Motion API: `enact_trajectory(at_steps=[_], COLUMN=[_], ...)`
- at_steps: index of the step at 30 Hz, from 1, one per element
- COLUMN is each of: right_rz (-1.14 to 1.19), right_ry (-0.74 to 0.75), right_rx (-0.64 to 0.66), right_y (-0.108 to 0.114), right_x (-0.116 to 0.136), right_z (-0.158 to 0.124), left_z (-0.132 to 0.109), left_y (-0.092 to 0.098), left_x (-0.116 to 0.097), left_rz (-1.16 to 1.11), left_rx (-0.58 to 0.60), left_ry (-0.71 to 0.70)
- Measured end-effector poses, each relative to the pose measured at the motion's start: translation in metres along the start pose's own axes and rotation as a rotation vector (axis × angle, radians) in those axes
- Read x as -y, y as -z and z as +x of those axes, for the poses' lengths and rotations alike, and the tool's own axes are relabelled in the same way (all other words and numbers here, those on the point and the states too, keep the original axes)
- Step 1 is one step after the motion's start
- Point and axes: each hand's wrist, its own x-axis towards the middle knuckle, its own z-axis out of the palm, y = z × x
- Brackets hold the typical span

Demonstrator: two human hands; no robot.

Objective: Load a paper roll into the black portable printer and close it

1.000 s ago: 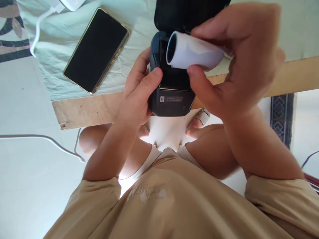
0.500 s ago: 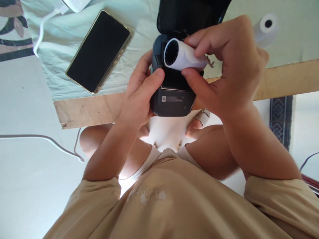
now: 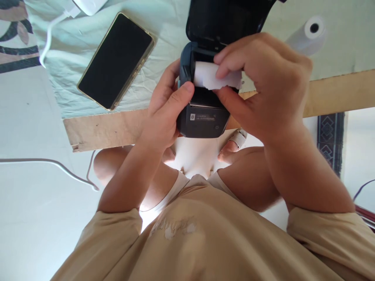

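My left hand point(image 3: 168, 103) is closed around the left side of a small black receipt printer point(image 3: 204, 123), thumb on its upper edge. The printer's black lid point(image 3: 225, 19) stands open on the far side. A white paper roll point(image 3: 209, 74) lies level in the printer's compartment, with its torn paper edge facing me. My right hand point(image 3: 263, 82) pinches the roll near its right end, fingertips above and thumb at the lower edge. The roll's right end is hidden behind my fingers.
Left of the printer, a smartphone point(image 3: 115, 60) rests on a pale green cloth point(image 3: 164, 23). A second paper roll point(image 3: 313, 33) is at the upper right. A white cable point(image 3: 49, 35) runs by a white device point(image 3: 90, 4). The table's wooden edge point(image 3: 108, 130) lies nearest me.
My right hand has turned and lowered the paper roll from a tilt into the printer's compartment. The roll's hollow end no longer shows. My left hand has kept its hold on the printer.
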Motion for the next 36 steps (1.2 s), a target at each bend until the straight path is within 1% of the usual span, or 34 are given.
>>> enact_trajectory(at_steps=[3, 6, 9, 11, 14, 15, 18, 20, 23, 25, 27, 29, 31, 33, 35, 36], right_rz=[0.029, 0.012, -0.018, -0.002, 0.052, 0.063, 0.068, 0.036, 0.044, 0.081, 0.082, 0.058, 0.055, 0.072, 0.101, 0.128], right_ry=[0.004, 0.037, 0.081, 0.110, 0.138, 0.134, 0.122, 0.126, 0.182, 0.186, 0.120, 0.030, -0.046, -0.085, -0.077, -0.059], right_rx=[-0.003, -0.077, -0.196, -0.223, -0.194, -0.185, -0.200, -0.176, -0.116, -0.140, -0.184, -0.201, -0.155, -0.093, -0.055, -0.062], right_y=[-0.002, -0.003, -0.004, -0.005, -0.009, -0.010, -0.014, -0.015, -0.013, -0.010, -0.007, -0.006, -0.006, -0.007, -0.007, -0.007], right_x=[-0.001, -0.001, 0.002, 0.005, 0.010, 0.012, 0.017, 0.018, 0.015, 0.011, 0.005, 0.002, 0.000, 0.001, 0.001, 0.000], right_z=[0.000, -0.001, -0.002, -0.004, -0.008, -0.010, -0.014, -0.017, -0.018, -0.016, -0.015, -0.013, -0.011, -0.011, -0.011, -0.011], left_z=[0.000, 0.001, 0.004, 0.004, 0.002, 0.002, 0.003, 0.006, 0.007, 0.006, 0.005, 0.004, 0.004, 0.004, 0.004, 0.004], left_y=[-0.003, 0.001, 0.007, 0.008, 0.005, 0.005, 0.007, 0.012, 0.016, 0.017, 0.016, 0.015, 0.015, 0.013, 0.011, 0.011], left_x=[0.001, 0.004, 0.006, 0.004, -0.001, -0.003, -0.001, 0.003, 0.007, 0.007, 0.006, 0.006, 0.006, 0.007, 0.007, 0.007], left_rz=[-0.030, -0.054, -0.037, -0.034, -0.050, -0.050, -0.029, 0.002, 0.045, 0.055, 0.046, 0.029, 0.000, -0.032, -0.056, -0.052], left_rx=[-0.041, -0.030, 0.054, 0.088, 0.006, -0.004, 0.049, 0.071, 0.064, 0.063, 0.092, 0.112, 0.154, 0.163, 0.099, 0.063], left_ry=[-0.022, -0.030, -0.032, -0.038, 0.004, 0.014, -0.020, -0.054, -0.069, -0.062, -0.039, -0.020, -0.037, -0.066, -0.088, -0.089])
